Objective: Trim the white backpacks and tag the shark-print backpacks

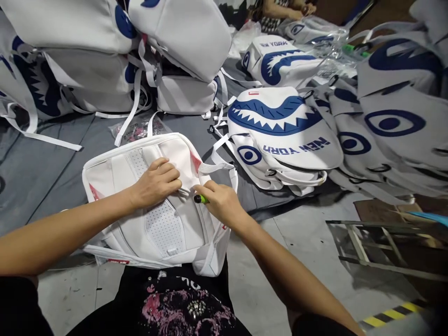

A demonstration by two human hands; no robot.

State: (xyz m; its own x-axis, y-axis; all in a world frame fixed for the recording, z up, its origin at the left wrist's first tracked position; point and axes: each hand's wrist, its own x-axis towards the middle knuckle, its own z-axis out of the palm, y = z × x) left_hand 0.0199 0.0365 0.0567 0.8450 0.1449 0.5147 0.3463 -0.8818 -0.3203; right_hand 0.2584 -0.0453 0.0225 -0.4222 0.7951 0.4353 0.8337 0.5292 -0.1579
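Observation:
A white backpack (164, 228) lies in front of me with its padded, dotted back panel up and its straps at the right side. My left hand (157, 183) presses on the middle of the panel, fingers curled at a fold of white fabric. Just to its right, my right hand (219, 199) is closed round a green tool with a black end (200, 199). Its fingertips are at the same fold. Whatever part of the tool is inside the fist is hidden.
White bags (189, 37) are stacked at the back left. A shark-print backpack (283, 135) lies to the right, with more bags (392, 121) beyond. At the top, another person's hands (303, 10) are near plastic-wrapped bags. A metal frame (371, 245) stands at lower right.

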